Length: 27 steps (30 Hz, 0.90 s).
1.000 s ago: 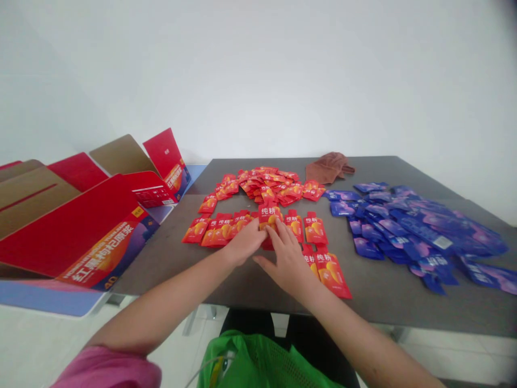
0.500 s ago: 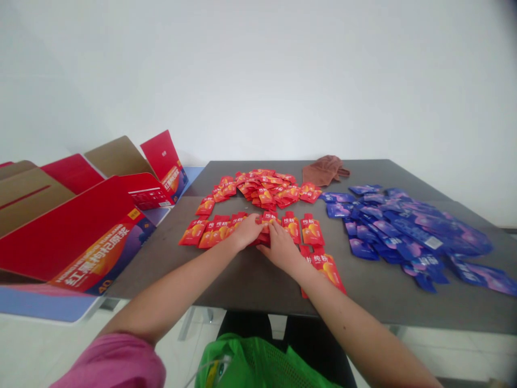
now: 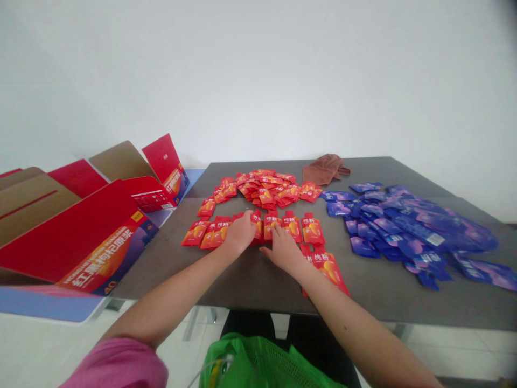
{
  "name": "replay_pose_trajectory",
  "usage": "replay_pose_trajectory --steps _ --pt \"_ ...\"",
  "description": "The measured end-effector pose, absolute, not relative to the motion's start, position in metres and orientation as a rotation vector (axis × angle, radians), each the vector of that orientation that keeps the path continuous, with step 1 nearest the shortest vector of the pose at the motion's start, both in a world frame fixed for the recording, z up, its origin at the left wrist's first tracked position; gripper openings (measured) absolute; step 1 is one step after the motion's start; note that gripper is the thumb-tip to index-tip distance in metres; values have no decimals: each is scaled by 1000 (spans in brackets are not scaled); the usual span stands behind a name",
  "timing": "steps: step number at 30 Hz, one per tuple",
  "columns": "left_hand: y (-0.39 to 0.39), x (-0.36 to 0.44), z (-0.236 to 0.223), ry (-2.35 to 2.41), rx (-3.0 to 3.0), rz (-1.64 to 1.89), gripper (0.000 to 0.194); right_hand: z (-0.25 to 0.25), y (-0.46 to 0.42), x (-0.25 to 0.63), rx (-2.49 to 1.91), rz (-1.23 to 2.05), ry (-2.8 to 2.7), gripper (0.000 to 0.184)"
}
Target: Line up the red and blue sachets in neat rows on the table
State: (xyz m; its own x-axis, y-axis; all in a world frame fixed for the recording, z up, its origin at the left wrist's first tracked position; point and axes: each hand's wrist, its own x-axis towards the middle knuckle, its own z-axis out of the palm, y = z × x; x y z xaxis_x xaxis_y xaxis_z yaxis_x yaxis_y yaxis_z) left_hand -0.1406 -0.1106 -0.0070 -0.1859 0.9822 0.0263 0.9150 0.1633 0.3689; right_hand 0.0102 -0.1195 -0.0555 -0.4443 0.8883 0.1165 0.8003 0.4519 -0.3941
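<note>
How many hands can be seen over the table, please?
2. The left hand is over the row of red pouches; the right hand is beside it, at one pouch of this row. Neither hand is fully hidden.

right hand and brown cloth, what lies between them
Head view: between the right hand and the cloth lie red pouches in a row, grey table, then the right edge of the red heap.

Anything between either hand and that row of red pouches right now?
Nothing visible: the left hand and right hand are both at the row of red pouches. The brown cloth lies farther back, and the blue pouches lie off to the right.
</note>
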Motion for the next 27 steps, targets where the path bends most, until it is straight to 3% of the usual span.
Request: replay_pose_trajectory --steps 4,9,13,17,21,27 --pt "-117 -134 -4 2280 1948 260 37 -43 -128 22 -1425 430 -2362 72" --pt "-130 -134 8 2304 2026 143 30 -32 -147 74 -1376 308 -2186 59" --pt "-157 -119 5 2013 2113 372 29 -43 -169 124 -1434 236 -2038 46" --pt "-185 -89 -22 1533 1673 523 28 -70 -194 148 -1583 142 -1981 39" --pt "-193 -55 -46 1358 1323 676 44 -92 -215 135 -1588 131 -1989 40" --pt "-194 -30 -63 1253 1252 715 29 -100 -241 115 -1519 175 -1972 48"
